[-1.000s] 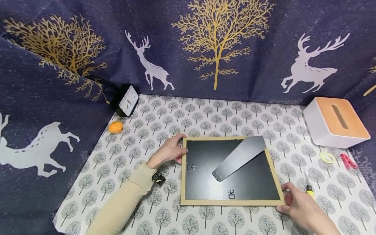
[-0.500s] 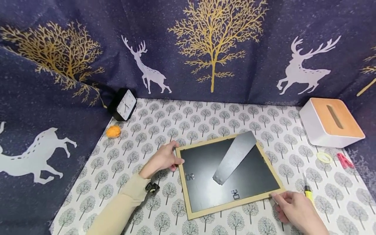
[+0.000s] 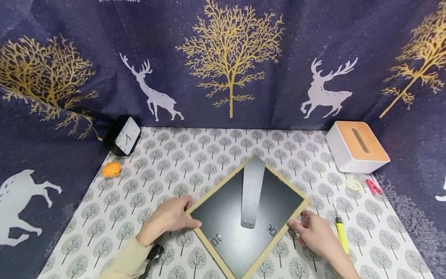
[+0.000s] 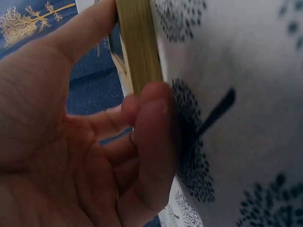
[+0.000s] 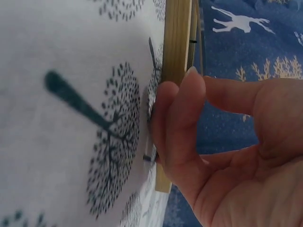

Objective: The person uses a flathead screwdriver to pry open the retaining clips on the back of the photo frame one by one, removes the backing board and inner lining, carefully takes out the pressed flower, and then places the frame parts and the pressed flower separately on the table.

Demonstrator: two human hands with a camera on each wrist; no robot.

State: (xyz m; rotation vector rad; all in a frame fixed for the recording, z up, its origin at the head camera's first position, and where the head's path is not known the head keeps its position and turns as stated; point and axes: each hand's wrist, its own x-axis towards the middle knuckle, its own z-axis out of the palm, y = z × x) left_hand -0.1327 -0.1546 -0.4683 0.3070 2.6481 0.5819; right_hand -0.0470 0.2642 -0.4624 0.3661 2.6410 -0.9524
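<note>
A picture frame (image 3: 219,217) lies face down on the tablecloth, turned cornerwise, showing its black backboard and light wood rim. Its grey stand leg (image 3: 251,193) runs along the back, the wide end near the far corner. My left hand (image 3: 167,217) grips the left corner, thumb on the rim; in the left wrist view the fingers curl by the wooden edge (image 4: 139,52). On the right-hand side, my right hand (image 3: 317,234) pinches the near right rim between thumb and fingers. The right wrist view has those fingers (image 5: 184,127) against the wood side. The frame's front is hidden.
Right of my right hand lies a yellow-handled screwdriver (image 3: 341,234). Farther back are a pale yellow ring (image 3: 353,184), a red A-shaped piece (image 3: 374,187) and a tissue box (image 3: 355,149). A clock (image 3: 127,136) and an orange lump (image 3: 111,169) stand at the back left.
Both hands have turned the picture frame counterclockwise on the table, from square to cornerwise. The right hand has moved up along with its side. The head view has shifted rightward.
</note>
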